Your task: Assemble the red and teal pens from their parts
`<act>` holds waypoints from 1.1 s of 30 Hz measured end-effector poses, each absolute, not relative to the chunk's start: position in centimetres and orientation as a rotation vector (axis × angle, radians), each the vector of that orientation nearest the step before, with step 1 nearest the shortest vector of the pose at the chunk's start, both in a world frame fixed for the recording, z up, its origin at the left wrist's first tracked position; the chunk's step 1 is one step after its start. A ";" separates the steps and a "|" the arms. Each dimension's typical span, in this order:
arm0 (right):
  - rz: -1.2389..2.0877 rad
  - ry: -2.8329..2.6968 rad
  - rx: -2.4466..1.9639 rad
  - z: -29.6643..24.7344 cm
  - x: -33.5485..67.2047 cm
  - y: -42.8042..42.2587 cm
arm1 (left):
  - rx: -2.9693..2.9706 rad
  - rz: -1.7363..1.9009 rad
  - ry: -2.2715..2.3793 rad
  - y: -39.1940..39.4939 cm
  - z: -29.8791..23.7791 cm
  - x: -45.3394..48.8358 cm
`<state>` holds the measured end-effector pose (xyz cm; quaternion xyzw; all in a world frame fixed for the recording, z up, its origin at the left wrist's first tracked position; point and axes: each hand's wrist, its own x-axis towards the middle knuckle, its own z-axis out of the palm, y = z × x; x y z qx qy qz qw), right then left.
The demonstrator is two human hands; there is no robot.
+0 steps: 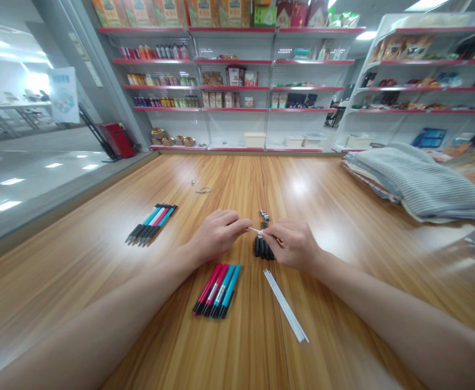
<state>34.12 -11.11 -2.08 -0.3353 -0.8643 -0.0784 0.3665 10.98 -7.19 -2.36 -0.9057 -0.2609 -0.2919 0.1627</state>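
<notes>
Striped cloth [424, 181], stocked shelves [234, 110], red box [117, 140]

Pen barrels [215, 289] lie left of refills [285, 305] — pens [151, 223] farther left, cloths [420, 181] far right.

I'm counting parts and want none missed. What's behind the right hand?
Black tubular parts show at the thumb side of the right hand, with small silvery pieces beyond them. The hand covers the tabletop behind it; whether more parts lie there can't be seen.
</notes>
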 end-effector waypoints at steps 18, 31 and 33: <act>-0.208 -2.215 -0.957 -2.3 34.0 -11.2 | -2.579 -0.782 -0.684 -7.4 -2.0 10.9; 0.043 -1.980 -1.305 -1.7 36.6 -8.9 | -2.631 -0.674 -0.966 -7.5 -2.5 10.6; 0.177 -1.979 -1.374 -2.1 37.3 -8.0 | -2.654 -0.672 -1.011 -7.4 -2.5 10.4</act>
